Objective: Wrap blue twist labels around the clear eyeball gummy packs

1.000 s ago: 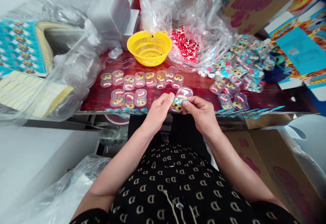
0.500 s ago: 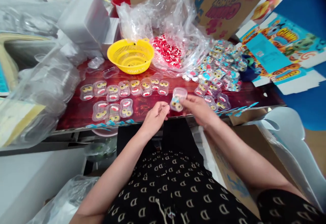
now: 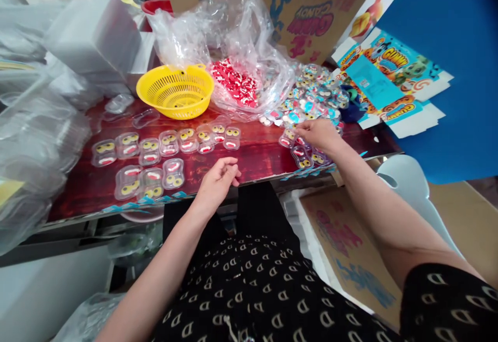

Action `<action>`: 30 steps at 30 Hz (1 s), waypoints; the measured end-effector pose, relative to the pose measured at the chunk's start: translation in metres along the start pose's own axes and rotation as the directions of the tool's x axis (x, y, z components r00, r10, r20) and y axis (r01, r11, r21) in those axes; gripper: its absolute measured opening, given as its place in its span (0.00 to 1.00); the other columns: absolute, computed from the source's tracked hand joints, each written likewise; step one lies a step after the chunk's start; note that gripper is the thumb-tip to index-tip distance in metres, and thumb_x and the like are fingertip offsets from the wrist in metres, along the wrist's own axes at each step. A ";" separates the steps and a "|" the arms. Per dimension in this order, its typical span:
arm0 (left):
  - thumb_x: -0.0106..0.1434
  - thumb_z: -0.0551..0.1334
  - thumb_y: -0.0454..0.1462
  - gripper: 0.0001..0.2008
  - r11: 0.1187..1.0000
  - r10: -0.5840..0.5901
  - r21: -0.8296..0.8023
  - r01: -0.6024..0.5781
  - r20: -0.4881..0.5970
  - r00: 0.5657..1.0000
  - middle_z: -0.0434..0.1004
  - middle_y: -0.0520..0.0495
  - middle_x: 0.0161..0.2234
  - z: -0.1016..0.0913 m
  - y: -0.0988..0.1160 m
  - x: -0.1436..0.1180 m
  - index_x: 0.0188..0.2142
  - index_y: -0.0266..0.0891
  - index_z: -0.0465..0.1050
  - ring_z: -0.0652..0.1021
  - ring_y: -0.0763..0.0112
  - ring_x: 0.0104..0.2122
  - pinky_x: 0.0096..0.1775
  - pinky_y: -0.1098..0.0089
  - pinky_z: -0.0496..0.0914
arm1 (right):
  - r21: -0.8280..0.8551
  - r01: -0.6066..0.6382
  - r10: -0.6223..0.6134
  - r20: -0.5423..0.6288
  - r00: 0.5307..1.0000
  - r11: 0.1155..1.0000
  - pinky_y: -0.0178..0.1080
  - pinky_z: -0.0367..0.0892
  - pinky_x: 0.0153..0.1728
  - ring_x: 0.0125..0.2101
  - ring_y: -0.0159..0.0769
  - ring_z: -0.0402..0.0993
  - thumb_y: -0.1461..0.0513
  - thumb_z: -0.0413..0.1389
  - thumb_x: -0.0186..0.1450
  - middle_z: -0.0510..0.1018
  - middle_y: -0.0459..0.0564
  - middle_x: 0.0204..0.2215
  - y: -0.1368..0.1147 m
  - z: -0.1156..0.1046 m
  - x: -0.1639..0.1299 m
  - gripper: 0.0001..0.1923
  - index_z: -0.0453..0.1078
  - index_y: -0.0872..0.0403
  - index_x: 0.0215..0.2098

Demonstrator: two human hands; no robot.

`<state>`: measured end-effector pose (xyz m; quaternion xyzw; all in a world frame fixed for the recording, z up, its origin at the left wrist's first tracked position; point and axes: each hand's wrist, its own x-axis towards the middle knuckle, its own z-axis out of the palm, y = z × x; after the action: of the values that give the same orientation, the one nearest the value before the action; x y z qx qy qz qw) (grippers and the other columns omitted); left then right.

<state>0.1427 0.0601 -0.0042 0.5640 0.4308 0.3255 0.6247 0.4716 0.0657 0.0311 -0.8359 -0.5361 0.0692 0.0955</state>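
Resting R hand (image 3: 319, 133) on candy packs (image 3: 301, 156).

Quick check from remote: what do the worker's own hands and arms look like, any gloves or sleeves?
No gloves: the left hand and right hand are bare, forearms uncovered. A short black sleeve with small pale letter-like marks shows at the right upper arm. No rings or watch visible.

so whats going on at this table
A person sits at a red table covered with small clear candy packs. Their right hand reaches into the pile of sealed packs on the right, fingers on one. The left hand rests loosely at the table's front edge, holding nothing. Rows of open packs lie beside a yellow basket.
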 end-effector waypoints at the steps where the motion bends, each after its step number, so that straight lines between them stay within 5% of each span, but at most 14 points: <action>1: 0.66 0.62 0.42 0.12 1.000 0.002 0.007 -0.002 0.002 1.000 0.78 0.52 0.32 0.001 0.000 0.001 0.46 0.40 0.72 0.76 0.73 0.27 0.37 0.69 0.68 | -0.107 0.017 -0.014 0.030 0.999 0.994 0.41 0.68 0.42 0.43 0.47 0.80 0.53 0.58 0.67 0.86 0.54 0.39 -0.001 0.003 0.000 0.15 0.83 0.52 0.41; 6: 0.65 0.62 0.43 0.13 1.000 0.007 0.014 -0.007 0.003 1.000 0.78 0.53 0.32 0.001 -0.003 0.001 0.46 0.41 0.72 0.76 0.73 0.27 0.37 0.69 0.68 | -0.330 0.095 -0.048 0.147 0.988 0.939 0.39 0.66 0.39 0.46 0.49 0.80 0.45 0.52 0.70 0.84 0.58 0.46 -0.013 0.009 0.006 0.24 0.81 0.51 0.47; 13: 0.64 0.62 0.43 0.12 1.000 0.005 0.019 -0.005 0.003 1.000 0.78 0.52 0.32 0.001 -0.004 0.002 0.45 0.41 0.73 0.76 0.73 0.27 0.36 0.69 0.69 | -0.294 0.166 -0.094 0.244 0.965 0.941 0.40 0.66 0.41 0.48 0.50 0.79 0.44 0.54 0.68 0.83 0.59 0.50 -0.032 0.013 0.007 0.27 0.77 0.52 0.56; 18: 0.66 0.61 0.40 0.10 0.975 0.083 0.208 -0.079 -0.010 0.997 0.78 0.49 0.35 0.007 -0.002 0.009 0.45 0.41 0.74 0.78 0.69 0.31 0.39 0.67 0.70 | -0.242 0.250 -0.164 0.326 0.931 0.938 0.40 0.65 0.38 0.45 0.50 0.80 0.45 0.55 0.67 0.85 0.59 0.43 -0.055 0.021 0.006 0.24 0.81 0.54 0.46; 21: 0.67 0.61 0.39 0.10 0.815 0.236 0.536 -0.219 0.037 0.971 0.79 0.45 0.39 0.017 0.000 0.018 0.47 0.40 0.76 0.78 0.63 0.38 0.45 0.63 0.70 | -0.183 0.273 -0.199 0.343 0.918 0.944 0.39 0.65 0.37 0.43 0.48 0.80 0.48 0.57 0.65 0.85 0.57 0.41 -0.072 0.029 0.001 0.20 0.82 0.53 0.43; 24: 0.69 0.62 0.40 0.13 0.592 0.264 0.760 -0.267 0.130 0.956 0.78 0.40 0.43 0.028 0.002 0.028 0.50 0.37 0.76 0.76 0.54 0.45 0.50 0.57 0.68 | -0.108 0.267 -0.218 0.334 0.917 0.958 0.37 0.64 0.36 0.42 0.45 0.80 0.49 0.60 0.64 0.86 0.55 0.40 -0.088 0.036 -0.007 0.19 0.81 0.53 0.44; 30: 0.70 0.61 0.38 0.11 0.363 0.191 0.895 -0.259 0.200 0.961 0.76 0.35 0.49 0.038 0.005 0.030 0.49 0.36 0.75 0.74 0.49 0.50 0.50 0.55 0.67 | 0.093 0.283 -0.297 0.349 0.889 0.955 0.36 0.62 0.31 0.35 0.40 0.78 0.53 0.65 0.61 0.84 0.51 0.32 -0.099 0.038 -0.020 0.12 0.77 0.54 0.34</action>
<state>0.1903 0.0716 -0.0042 0.8761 0.4376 0.1005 0.1756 0.3677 0.0907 0.0173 -0.7175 -0.6617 0.2164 0.0219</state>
